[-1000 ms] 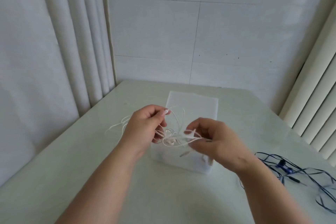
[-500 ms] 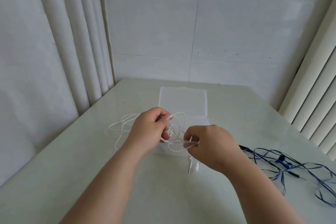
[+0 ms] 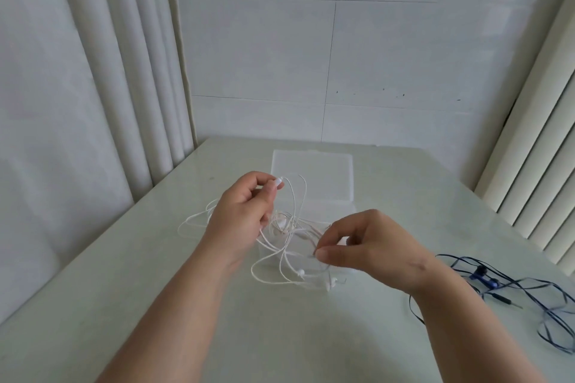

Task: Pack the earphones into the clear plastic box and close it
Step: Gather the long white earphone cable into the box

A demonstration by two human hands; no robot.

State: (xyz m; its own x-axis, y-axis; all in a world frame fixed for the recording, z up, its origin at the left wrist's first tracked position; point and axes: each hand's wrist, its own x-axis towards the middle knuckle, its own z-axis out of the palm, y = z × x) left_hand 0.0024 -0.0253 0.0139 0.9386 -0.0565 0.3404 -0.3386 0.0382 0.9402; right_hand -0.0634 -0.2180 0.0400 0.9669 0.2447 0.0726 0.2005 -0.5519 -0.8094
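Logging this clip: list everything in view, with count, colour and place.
white earphones: 1 tangled set, white, held between both hands over the box
clear plastic box: 1, clear, table centre, lid open toward the wall
blue earphones: 1 set, blue, loose on the table, right
table: 1, pale greenish white
curtain: 1, white, left
pleated drape: 1, cream, right
tiled wall: white, behind the table
left hand: pinches the white cable
right hand: pinches the white cable

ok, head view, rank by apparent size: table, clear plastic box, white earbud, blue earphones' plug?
1. table
2. clear plastic box
3. white earbud and blue earphones' plug: both tiny, look alike, not ranked.
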